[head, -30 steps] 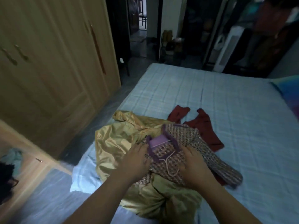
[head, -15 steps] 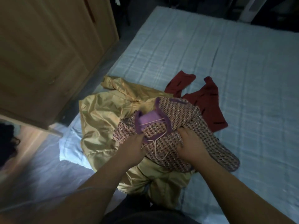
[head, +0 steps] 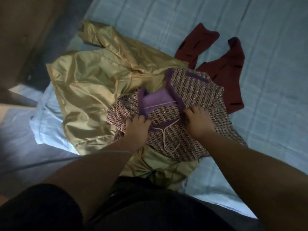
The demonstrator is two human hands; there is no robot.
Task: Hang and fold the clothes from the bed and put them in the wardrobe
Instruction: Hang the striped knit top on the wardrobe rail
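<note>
left hand [head: 138, 129]: fingers curled, gripping the near-left edge of the tweed top [head: 196, 92] by the purple neck trim

right hand [head: 198, 124]: fingers curled too, pinching fabric on the right side of the same neckline. Both hands are on the garment, neither on bare wire as far as I can see

hanger [head: 160, 105]: thin pink wire, already in the neck opening. Bar shows across the purple lining, running left to right with the right end tilted away from the person. Hook comes out of the collar between the two hands and points back toward the person, lying flat on the tweed

key relation: hook is just beside both hands, a little nearer the left, which sits almost at its base. Hanger's long axis runs across the body, so the shoulders go one to each hand

view is dim and soft, so I can't tell whether the wire ends are seated in the shoulders or just sitting under the collar. My read: the step in hand is seating them, then lifting by the hook

outward: tweed top lies on the gold satin garment [head: 93, 84], overlapping its right half. Maroon garment [head: 230, 69] sits beyond it, partly tucked under the tweed's far edge. All are on the bed [head: 266, 80], near its left side

wardrobe [head: 20, 30]: blurred wood panel up left, across the floor gap, so the carry goes to the left

risk: satin is slippery and may drag along on the lift
</note>
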